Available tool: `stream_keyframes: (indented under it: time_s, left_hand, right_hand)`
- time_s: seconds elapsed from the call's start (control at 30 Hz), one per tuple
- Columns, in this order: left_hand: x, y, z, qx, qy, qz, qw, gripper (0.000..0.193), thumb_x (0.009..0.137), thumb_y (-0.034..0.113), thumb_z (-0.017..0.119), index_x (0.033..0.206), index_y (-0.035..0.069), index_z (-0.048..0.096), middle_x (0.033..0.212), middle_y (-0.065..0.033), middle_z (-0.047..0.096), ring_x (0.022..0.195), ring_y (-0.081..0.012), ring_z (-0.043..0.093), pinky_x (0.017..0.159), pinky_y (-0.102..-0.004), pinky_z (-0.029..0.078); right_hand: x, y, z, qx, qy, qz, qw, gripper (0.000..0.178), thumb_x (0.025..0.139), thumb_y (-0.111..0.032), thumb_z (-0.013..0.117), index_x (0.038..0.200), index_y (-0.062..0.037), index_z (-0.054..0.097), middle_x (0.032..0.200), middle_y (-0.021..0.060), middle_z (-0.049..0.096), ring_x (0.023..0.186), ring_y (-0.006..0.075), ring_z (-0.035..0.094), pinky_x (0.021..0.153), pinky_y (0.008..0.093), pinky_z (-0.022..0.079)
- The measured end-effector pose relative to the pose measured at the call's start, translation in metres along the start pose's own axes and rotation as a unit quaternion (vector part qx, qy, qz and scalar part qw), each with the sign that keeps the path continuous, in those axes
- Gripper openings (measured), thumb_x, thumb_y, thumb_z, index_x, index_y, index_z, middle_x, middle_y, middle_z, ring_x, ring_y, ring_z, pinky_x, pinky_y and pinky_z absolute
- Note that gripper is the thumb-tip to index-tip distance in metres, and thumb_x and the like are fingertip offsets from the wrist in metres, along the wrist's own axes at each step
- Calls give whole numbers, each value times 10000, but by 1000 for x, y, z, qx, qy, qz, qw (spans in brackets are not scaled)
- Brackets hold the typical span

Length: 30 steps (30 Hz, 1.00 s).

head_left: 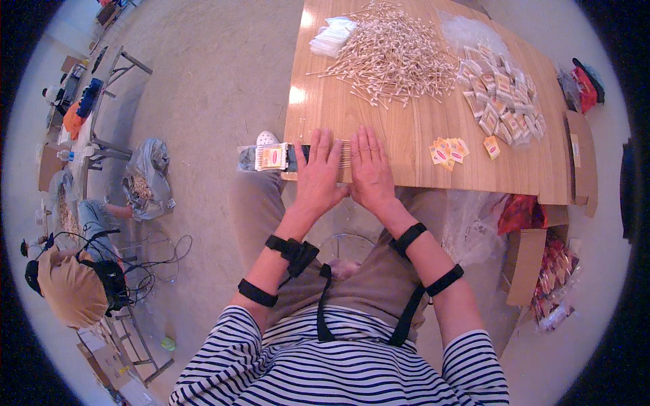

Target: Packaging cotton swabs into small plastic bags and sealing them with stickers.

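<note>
My left hand (316, 166) and my right hand (371, 169) lie side by side at the table's near edge, fingers stretched out and palms down. Between them shows a small row of cotton swabs (345, 154), partly hidden under the fingers. Left of my left hand, a clear pack of cotton swabs (272, 157) with an orange and white card rests on a dark strip (292, 160) that juts past the table's left edge. Beyond my hands spreads a big heap of loose cotton swabs (399, 54).
Filled swab packs (504, 95) are piled at the table's right, with loose orange and white cards (448, 151) nearer me. Clear empty bags (333, 35) lie beside the heap. An open carton (528, 264) stands right of my legs. A person (74, 284) sits at far left.
</note>
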State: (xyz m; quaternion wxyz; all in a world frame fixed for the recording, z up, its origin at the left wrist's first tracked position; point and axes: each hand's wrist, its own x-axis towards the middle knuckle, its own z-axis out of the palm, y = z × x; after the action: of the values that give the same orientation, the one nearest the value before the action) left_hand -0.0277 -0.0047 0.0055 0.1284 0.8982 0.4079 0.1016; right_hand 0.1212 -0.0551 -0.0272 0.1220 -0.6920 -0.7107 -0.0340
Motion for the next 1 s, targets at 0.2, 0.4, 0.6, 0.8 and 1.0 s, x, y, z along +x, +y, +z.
stream_keyframes:
  time_s: [0.2,0.4,0.6,0.8,1.0]
  left_hand:
    - [-3,-1,5,12,11,9,1000,1020,611,305,894,1470,45,408,1610,-190,271,1523,-360,180,1199,-633,98]
    - [-19,8,6,31,16,2,999,1152,570,334,912,1501,-9,326,1611,-193,264,1526,-347,180,1206,-624,74]
    - [-28,12,12,87,1,-24,996,1251,553,352,916,1537,-22,242,1635,-196,207,1538,-327,152,1207,-620,64]
    - [-25,12,14,65,4,-22,998,1236,557,345,913,1531,-29,250,1635,-198,206,1539,-327,148,1206,-620,62]
    - [-15,2,17,48,13,9,999,1209,584,339,898,1539,-14,246,1634,-198,208,1541,-333,138,1207,-617,61]
  right_hand:
    - [0,0,0,10,5,-3,1000,1005,660,-184,810,1485,82,300,1582,273,256,1499,398,220,1236,465,191]
    - [0,1,-4,17,9,-6,1000,999,647,-166,807,1477,82,310,1573,274,272,1492,403,237,1236,469,195]
    - [1,-1,-17,51,-52,-26,997,879,678,-128,725,1450,86,365,1559,273,310,1484,403,257,1237,485,184]
    - [-4,3,-21,74,-27,-63,995,884,666,-120,729,1447,84,370,1570,276,297,1490,403,247,1238,491,174]
    - [-3,3,-17,53,-29,-70,996,910,659,-148,753,1450,84,369,1570,271,301,1495,405,237,1243,485,169]
